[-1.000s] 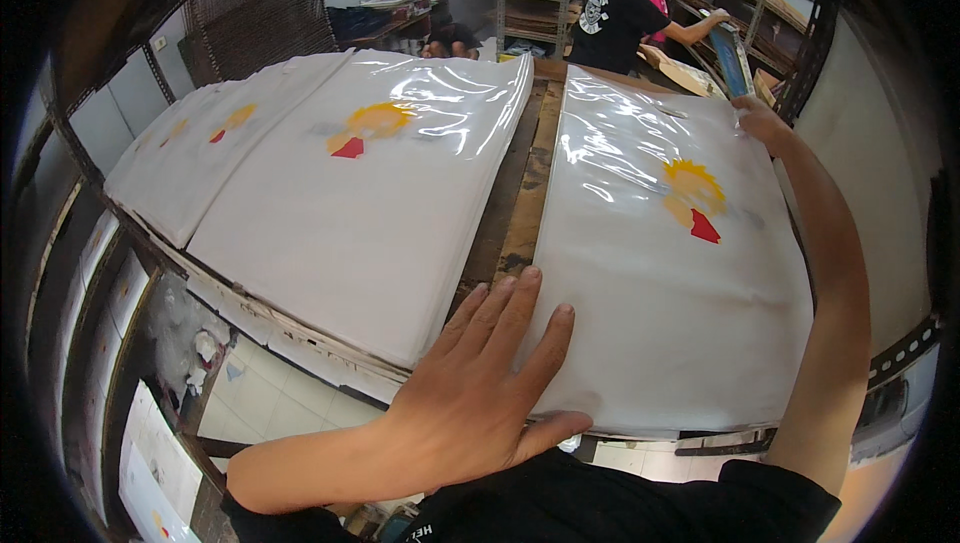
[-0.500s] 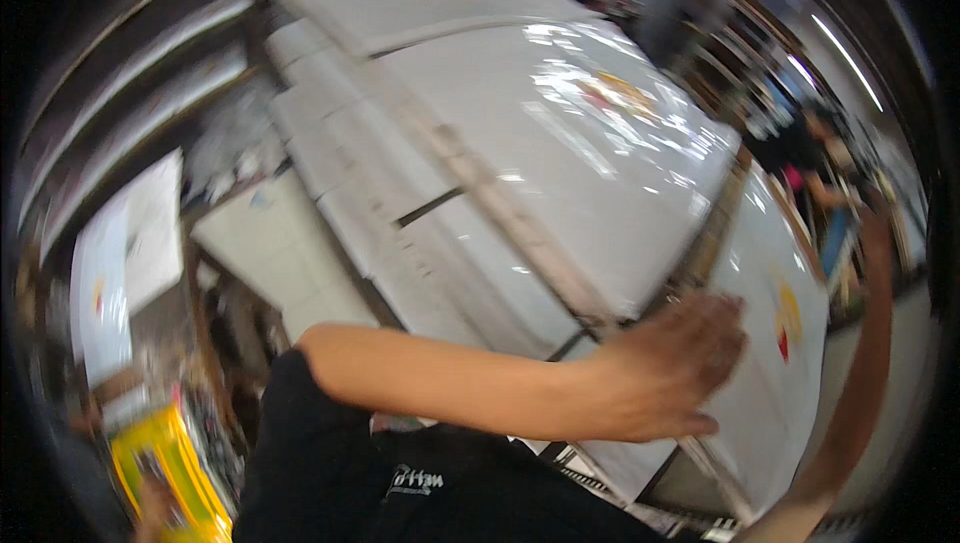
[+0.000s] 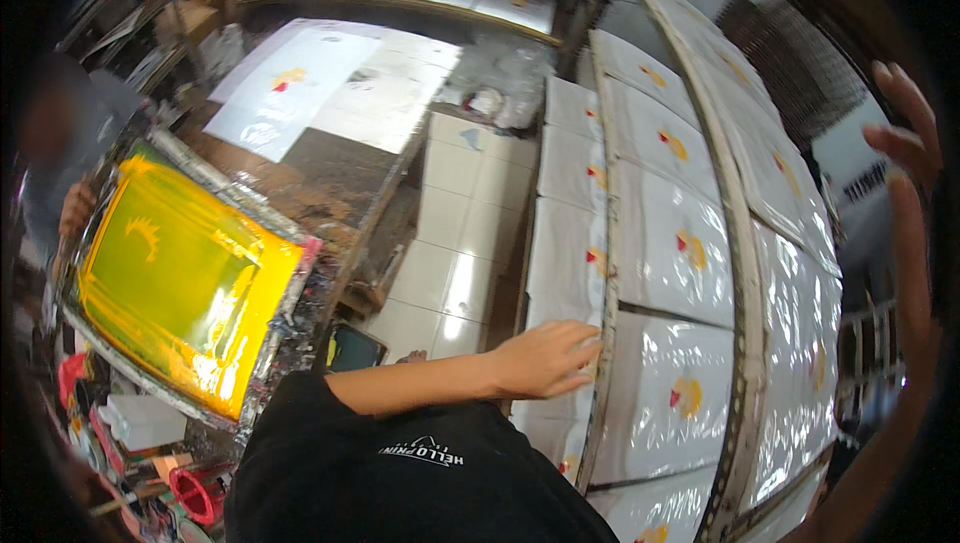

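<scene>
My left hand (image 3: 545, 358) is over the rack of printed sheets, fingers stretched out and holding nothing. I cannot tell whether its fingertips touch the wooden rail (image 3: 606, 343) beside them. White sheets (image 3: 660, 273) with a small yellow and red print lie in rows under and beyond that hand, glossy with reflected light. Far to the right my right hand (image 3: 905, 138) is raised near the picture's rim, its fingers apart and nothing in them. It is nearest to the outer tier of sheets (image 3: 795, 343).
At left, a person's hand (image 3: 78, 208) rests on a printing screen (image 3: 180, 273) smeared with yellow ink. Behind it, a dark worktable (image 3: 330, 178) bears white sheets. A tiled floor strip (image 3: 455, 233) separates table and rack. A red ring-shaped container (image 3: 197, 493) stands lower left.
The view has swung to the left, bringing the screen, worktable and floor fully in. My left hand has shifted from the outer sheets to the rack's near side. My right hand stays raised.
</scene>
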A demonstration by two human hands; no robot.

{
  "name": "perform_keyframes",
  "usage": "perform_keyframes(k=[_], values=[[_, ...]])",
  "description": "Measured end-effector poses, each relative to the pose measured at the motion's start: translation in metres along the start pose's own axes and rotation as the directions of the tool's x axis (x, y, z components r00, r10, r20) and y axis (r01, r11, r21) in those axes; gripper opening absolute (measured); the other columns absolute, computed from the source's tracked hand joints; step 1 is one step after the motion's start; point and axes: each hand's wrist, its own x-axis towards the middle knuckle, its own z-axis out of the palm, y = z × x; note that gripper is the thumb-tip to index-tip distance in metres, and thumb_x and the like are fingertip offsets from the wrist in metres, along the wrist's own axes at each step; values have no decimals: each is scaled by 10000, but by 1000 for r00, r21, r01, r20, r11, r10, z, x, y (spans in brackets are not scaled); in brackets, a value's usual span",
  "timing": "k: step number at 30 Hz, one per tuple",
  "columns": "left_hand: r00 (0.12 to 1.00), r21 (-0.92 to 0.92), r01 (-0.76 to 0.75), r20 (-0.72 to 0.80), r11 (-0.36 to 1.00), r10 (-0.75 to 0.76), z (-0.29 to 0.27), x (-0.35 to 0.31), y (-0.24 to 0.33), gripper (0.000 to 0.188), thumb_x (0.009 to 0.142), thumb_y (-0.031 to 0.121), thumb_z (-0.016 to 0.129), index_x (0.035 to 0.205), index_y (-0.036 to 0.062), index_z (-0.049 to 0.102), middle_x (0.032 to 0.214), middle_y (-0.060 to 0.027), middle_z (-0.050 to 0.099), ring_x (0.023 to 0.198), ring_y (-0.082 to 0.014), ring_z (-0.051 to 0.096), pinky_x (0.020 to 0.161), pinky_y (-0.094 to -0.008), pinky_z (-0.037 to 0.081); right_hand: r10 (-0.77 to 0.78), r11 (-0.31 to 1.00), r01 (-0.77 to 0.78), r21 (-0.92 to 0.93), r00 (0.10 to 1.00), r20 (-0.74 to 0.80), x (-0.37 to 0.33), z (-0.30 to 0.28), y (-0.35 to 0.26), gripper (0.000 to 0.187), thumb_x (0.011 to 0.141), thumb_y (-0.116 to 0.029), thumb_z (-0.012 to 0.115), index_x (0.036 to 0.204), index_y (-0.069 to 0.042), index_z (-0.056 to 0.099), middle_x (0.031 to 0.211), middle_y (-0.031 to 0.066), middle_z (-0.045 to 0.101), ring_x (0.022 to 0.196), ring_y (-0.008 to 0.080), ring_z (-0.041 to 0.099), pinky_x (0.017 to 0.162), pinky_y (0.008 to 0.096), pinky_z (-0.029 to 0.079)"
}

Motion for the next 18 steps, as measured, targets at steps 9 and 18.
perform_keyframes(k=[9, 18], values=[[777, 347, 564, 84, 749, -624, -58, -150, -89, 493, 921, 324, 621, 1271, -9, 525, 1412, -274, 432, 1249, -409, 485, 1027, -481, 415, 59, 950, 72, 305, 914, -401, 147, 178, 3, 426, 968, -64, 545, 1393, -67, 513, 1480, 143, 464, 1047, 244, 676, 922, 386, 544], [668, 287, 729, -96, 622, -738, -95, -157, -133, 460, 931, 310, 601, 1259, -8, 547, 1399, -252, 460, 1235, -404, 500, 1017, -483, 425, 813, -265, -154, 952, 494, 307, 87, 450, -64, 307, 985, -127, 565, 1265, 1, 563, 1281, 127, 590, 1003, 223, 681, 831, 315, 548]])
